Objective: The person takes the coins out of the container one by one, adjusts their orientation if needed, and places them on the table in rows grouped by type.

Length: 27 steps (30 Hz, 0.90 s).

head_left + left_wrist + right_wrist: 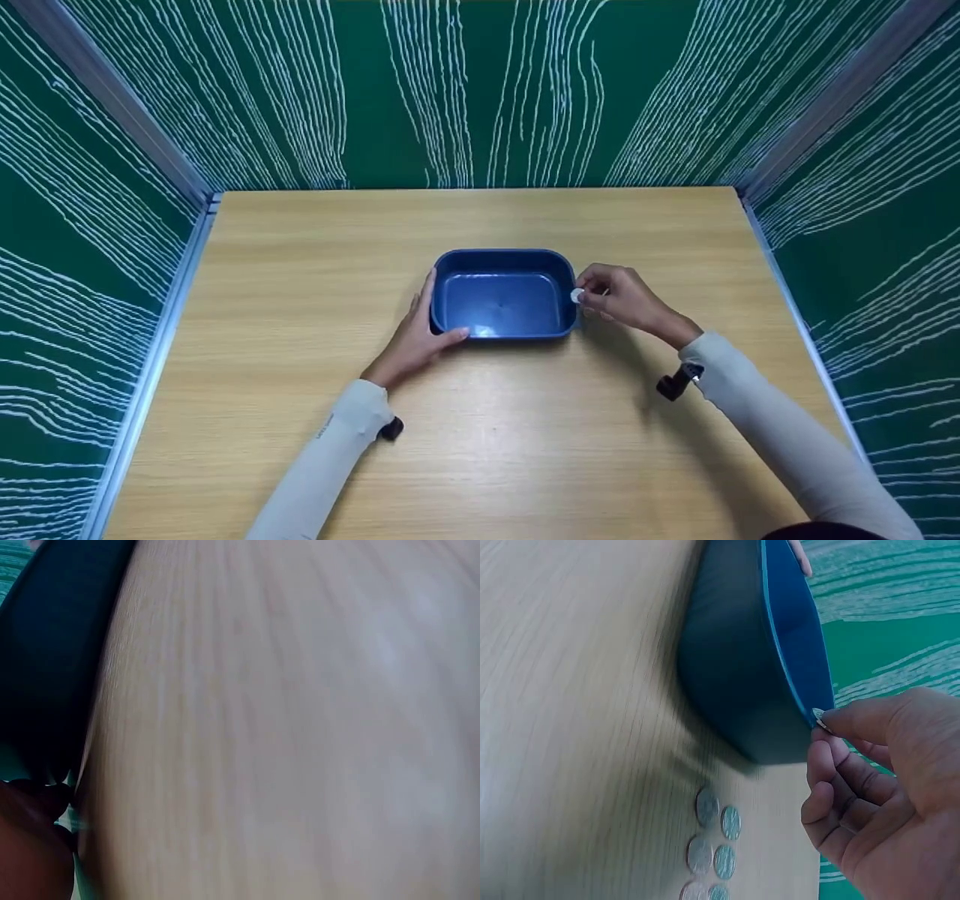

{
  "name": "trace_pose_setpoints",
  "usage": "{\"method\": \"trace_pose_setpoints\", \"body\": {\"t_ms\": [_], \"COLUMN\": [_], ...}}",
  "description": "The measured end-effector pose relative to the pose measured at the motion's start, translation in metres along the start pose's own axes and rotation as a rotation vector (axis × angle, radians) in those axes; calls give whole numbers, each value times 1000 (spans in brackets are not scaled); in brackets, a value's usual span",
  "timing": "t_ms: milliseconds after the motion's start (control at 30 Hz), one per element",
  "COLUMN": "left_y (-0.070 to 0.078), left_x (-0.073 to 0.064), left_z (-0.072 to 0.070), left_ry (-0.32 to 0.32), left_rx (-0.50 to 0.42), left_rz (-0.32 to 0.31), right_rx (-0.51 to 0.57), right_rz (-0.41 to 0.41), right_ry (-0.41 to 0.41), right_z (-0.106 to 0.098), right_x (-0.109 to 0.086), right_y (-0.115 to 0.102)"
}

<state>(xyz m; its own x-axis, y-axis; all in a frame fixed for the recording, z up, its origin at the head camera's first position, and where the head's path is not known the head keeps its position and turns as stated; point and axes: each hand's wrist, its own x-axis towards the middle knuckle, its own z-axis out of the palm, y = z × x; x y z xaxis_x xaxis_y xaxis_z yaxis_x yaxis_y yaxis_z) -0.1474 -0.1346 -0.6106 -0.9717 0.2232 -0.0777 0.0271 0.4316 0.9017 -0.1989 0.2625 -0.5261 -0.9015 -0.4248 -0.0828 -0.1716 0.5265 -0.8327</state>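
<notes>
A blue rectangular plastic box [501, 300] with rounded corners stands on the table, with nothing visible inside. My left hand [416, 334] holds it at the left end, fingers along the side wall and thumb over the near rim. In the left wrist view the box wall [56, 652] looks dark beside part of that hand [34, 840]. Between thumb and forefinger, my right hand [619, 296] pinches a silver coin [577, 295] right at the box's right rim. The right wrist view shows the coin [819, 718] on edge, the other fingers curled.
Several silver coins [707, 806] lie in two rows on the wooden table [315, 300] near the box's right end; in the head view the right hand hides them. Green panels [405, 97] with white wavy lines enclose the table's back and sides.
</notes>
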Motion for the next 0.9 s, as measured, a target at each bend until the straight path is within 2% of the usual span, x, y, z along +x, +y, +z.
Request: {"method": "trace_pose_setpoints", "body": {"t_ms": [233, 433, 700, 900], "left_y": [0, 0, 2, 2], "left_x": [-1, 0, 0, -1], "left_z": [1, 0, 0, -1], "left_ry": [0, -1, -6, -1], "left_rx": [-7, -10, -1, 8], "left_rz": [5, 14, 0, 0], "right_rx": [-58, -61, -74, -67], "right_rz": [20, 91, 128, 174], "right_ry": [87, 131, 202, 227], "right_z": [-16, -30, -44, -53], "right_x": [-10, -21, -33, -39], "right_y": [20, 43, 77, 92]}}
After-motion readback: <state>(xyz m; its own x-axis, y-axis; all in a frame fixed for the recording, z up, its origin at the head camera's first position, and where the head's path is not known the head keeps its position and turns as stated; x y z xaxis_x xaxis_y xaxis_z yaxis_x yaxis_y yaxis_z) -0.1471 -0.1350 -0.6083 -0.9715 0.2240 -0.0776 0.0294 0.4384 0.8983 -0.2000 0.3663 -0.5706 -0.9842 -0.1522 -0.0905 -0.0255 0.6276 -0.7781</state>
